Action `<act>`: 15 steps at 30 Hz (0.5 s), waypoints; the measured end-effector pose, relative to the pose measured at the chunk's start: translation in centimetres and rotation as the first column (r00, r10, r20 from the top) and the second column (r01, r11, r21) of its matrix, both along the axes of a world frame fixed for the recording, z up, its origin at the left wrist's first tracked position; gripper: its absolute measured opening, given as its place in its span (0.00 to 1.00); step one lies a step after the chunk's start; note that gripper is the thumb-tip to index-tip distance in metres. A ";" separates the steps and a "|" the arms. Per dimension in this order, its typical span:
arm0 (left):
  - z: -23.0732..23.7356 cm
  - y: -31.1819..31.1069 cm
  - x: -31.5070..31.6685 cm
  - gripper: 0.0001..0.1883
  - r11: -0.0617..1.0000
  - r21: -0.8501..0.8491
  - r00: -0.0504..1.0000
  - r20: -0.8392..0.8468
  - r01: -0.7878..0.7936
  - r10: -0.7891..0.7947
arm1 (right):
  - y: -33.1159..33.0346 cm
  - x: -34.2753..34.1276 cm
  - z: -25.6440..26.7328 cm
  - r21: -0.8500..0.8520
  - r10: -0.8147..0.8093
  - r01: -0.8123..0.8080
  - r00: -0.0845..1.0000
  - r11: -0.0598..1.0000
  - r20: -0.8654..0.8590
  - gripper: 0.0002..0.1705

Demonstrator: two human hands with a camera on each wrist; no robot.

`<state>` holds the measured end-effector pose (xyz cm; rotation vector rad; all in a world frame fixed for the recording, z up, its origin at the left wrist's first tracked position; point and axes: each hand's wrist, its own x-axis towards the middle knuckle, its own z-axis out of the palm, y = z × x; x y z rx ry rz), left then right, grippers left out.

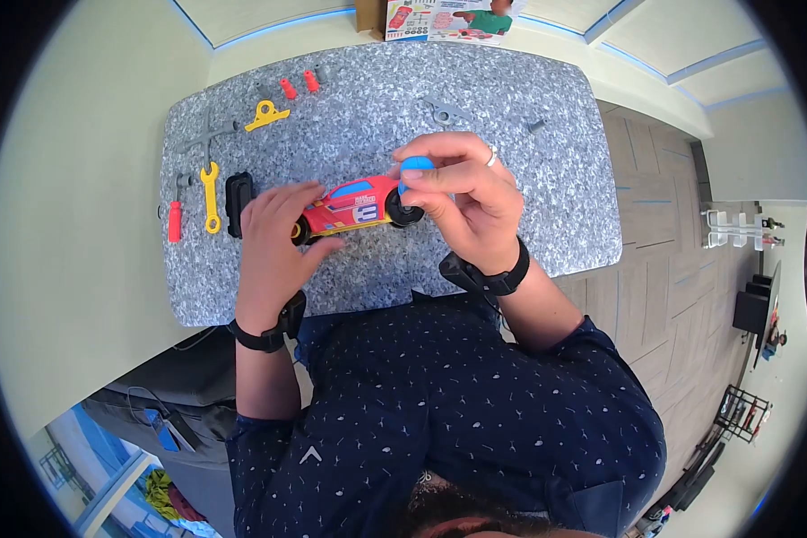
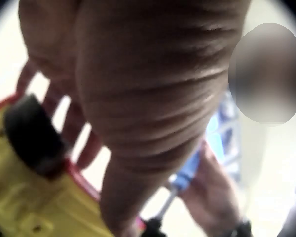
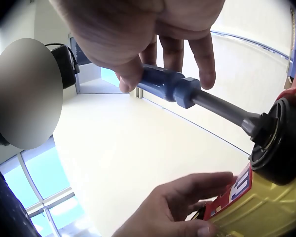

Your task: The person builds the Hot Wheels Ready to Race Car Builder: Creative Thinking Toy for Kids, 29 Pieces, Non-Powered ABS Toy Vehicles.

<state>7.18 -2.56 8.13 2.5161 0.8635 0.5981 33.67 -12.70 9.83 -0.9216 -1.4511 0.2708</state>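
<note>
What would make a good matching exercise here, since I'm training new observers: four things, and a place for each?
Things:
1. blue screwdriver
2. yellow wrench
3. left hand
4. printed box

Places:
A. beyond the far edge of the table
B. at one end of the toy car, holding it
C. gripped by the right hand, pointing at a black wheel
D. lying beside a black part

Pairs: 1-C, 2-D, 3-B, 4-A
</note>
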 end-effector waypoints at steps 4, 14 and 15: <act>-2.7 -0.2 -0.8 0.31 0.965 -0.260 0.983 0.159 -0.043 0.087 | 0.2 -0.1 -0.7 0.017 -0.002 0.002 1.000 1.000 -0.025 0.09; -3.6 -1.4 -0.3 0.29 0.968 -0.247 0.966 0.238 -0.044 0.104 | -2.9 10.5 0.6 -0.204 -0.353 0.299 0.876 0.932 -0.330 0.10; -3.7 -1.4 0.0 0.29 0.970 -0.239 0.962 0.254 -0.035 0.097 | -2.5 11.2 -0.5 -0.335 -0.520 0.489 0.854 0.806 -0.005 0.12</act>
